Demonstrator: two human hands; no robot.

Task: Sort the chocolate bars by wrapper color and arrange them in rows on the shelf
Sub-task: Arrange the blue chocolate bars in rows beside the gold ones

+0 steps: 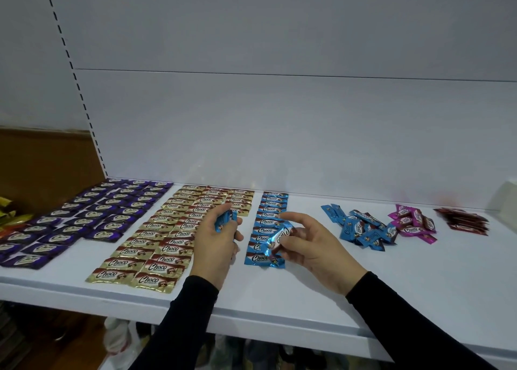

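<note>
White shelf [363, 291] | "Choco" rows | both hands' fingers clamped – blue bars

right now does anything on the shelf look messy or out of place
Yes. Three heaps on the right of the white shelf are unsorted: loose blue-wrapped bars, pink-wrapped bars and dark red-wrapped bars lie jumbled and overlapping, unlike the tidy purple, gold and blue rows to the left.
</note>
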